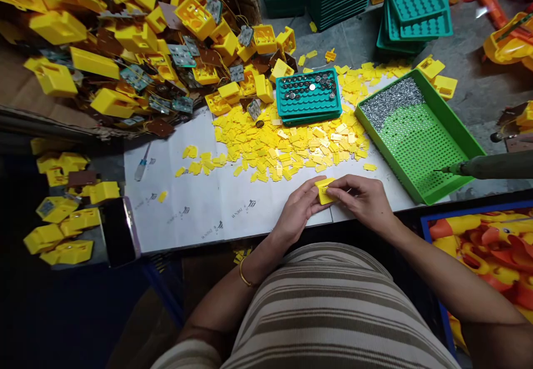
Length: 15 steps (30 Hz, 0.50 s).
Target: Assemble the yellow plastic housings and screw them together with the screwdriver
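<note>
A small yellow plastic box (325, 192) is held just above the front edge of the table. My left hand (296, 209) is closed around its left side, thumb toward the top. At its right side, the thumb and fingers of my right hand (366, 198) are pinched against the box; whether a smaller piece sits between them is hidden. Behind both hands spreads a heap of flat yellow plastic covers (270, 145). Beyond my right hand stands a green tray (447, 135) with small silvery screws (397, 102) in its far part.
Teal trays (308, 110) with dark round button-like pieces stand amid the covers. A large carton (69, 114) of yellow casings is at left, near a screwdriver (142, 163) and a phone (119, 230). An electric screwdriver (495, 166) reaches over the green tray. A blue-rimmed crate (435, 269) is lower right.
</note>
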Each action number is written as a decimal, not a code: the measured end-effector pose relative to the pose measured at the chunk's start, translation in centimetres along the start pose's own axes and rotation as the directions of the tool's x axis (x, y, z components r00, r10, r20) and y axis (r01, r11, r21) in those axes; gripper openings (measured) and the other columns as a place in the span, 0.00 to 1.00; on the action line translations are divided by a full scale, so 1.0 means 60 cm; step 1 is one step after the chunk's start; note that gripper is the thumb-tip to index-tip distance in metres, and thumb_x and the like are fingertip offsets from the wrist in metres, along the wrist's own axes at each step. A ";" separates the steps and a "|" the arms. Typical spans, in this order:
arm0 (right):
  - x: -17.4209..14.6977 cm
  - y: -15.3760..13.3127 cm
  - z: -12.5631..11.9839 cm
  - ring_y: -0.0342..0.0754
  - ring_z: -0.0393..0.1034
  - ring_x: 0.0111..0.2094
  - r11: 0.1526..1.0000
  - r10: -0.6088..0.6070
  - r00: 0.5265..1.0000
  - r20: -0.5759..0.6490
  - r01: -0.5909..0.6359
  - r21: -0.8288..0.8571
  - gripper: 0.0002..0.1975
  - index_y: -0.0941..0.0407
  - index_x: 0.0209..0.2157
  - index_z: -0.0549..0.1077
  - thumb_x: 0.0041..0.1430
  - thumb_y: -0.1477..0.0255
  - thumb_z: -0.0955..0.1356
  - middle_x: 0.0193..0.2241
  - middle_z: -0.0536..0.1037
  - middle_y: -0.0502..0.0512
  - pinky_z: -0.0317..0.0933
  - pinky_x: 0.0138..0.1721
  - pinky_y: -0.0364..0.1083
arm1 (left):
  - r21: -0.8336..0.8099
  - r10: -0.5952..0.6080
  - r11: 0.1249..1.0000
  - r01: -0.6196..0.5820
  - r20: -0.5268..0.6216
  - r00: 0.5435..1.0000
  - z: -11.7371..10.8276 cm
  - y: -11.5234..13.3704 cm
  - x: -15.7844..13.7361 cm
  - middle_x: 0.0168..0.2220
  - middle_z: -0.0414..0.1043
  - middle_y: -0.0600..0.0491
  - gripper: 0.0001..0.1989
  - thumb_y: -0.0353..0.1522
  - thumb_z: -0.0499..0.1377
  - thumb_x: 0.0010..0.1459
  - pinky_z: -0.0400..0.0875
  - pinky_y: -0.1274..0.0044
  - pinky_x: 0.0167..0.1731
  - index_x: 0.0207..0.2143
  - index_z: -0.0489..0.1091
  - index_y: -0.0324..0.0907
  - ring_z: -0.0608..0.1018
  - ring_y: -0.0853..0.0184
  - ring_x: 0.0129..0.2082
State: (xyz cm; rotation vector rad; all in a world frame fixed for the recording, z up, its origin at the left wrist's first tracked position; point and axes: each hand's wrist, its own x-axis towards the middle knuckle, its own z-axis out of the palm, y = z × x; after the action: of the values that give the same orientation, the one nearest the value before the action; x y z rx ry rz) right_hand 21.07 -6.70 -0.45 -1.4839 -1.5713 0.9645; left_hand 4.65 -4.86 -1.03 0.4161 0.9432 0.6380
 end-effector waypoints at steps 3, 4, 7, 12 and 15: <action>-0.004 -0.001 0.002 0.41 0.72 0.26 0.997 -0.058 0.998 -0.030 0.056 -0.049 0.03 0.55 0.32 0.76 0.58 0.72 0.70 0.28 0.80 0.50 0.64 0.29 0.40 | 0.023 0.020 1.000 -0.020 -0.006 1.000 -0.003 0.001 -0.002 0.47 0.75 0.49 0.15 0.36 0.61 0.56 0.68 0.64 0.53 0.46 0.73 0.41 0.76 0.63 0.47; -0.005 -0.001 0.004 0.42 0.72 0.26 0.994 -0.086 0.996 -0.036 0.084 -0.068 0.03 0.55 0.33 0.76 0.59 0.72 0.69 0.28 0.80 0.50 0.64 0.30 0.40 | 0.029 0.028 0.999 -0.028 -0.008 1.000 -0.003 0.001 -0.002 0.46 0.75 0.50 0.15 0.36 0.62 0.56 0.68 0.65 0.53 0.45 0.73 0.41 0.76 0.64 0.46; -0.008 -0.002 0.014 0.43 0.72 0.29 0.974 -0.194 0.980 -0.046 0.187 -0.126 0.05 0.56 0.35 0.76 0.61 0.72 0.67 0.28 0.77 0.52 0.64 0.31 0.41 | 0.033 0.028 0.999 -0.028 0.005 1.000 -0.003 0.000 -0.004 0.42 0.76 0.51 0.16 0.36 0.64 0.53 0.71 0.67 0.50 0.44 0.73 0.41 0.77 0.66 0.42; -0.020 -0.003 0.024 0.44 0.66 0.28 0.923 -0.283 0.954 -0.099 0.243 -0.297 0.10 0.55 0.41 0.77 0.63 0.68 0.65 0.30 0.68 0.55 0.63 0.27 0.43 | -0.025 -0.009 1.000 0.009 0.012 1.000 -0.001 -0.004 -0.001 0.39 0.76 0.51 0.15 0.36 0.65 0.51 0.74 0.69 0.45 0.41 0.73 0.38 0.78 0.67 0.37; -0.041 -0.007 -0.019 0.48 0.68 0.35 0.917 -0.314 0.937 -0.152 0.258 -0.305 0.14 0.53 0.49 0.74 0.63 0.67 0.64 0.34 0.70 0.57 0.67 0.34 0.47 | -0.027 0.001 1.000 -0.001 0.008 1.000 -0.001 -0.003 0.002 0.39 0.77 0.50 0.18 0.37 0.66 0.51 0.76 0.70 0.42 0.43 0.72 0.39 0.80 0.65 0.36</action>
State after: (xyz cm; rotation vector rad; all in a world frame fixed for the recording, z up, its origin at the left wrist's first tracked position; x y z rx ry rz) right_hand 22.04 -9.17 0.34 -1.4304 -1.7684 0.4228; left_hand 4.71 -4.90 -1.21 0.3947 0.9260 0.6489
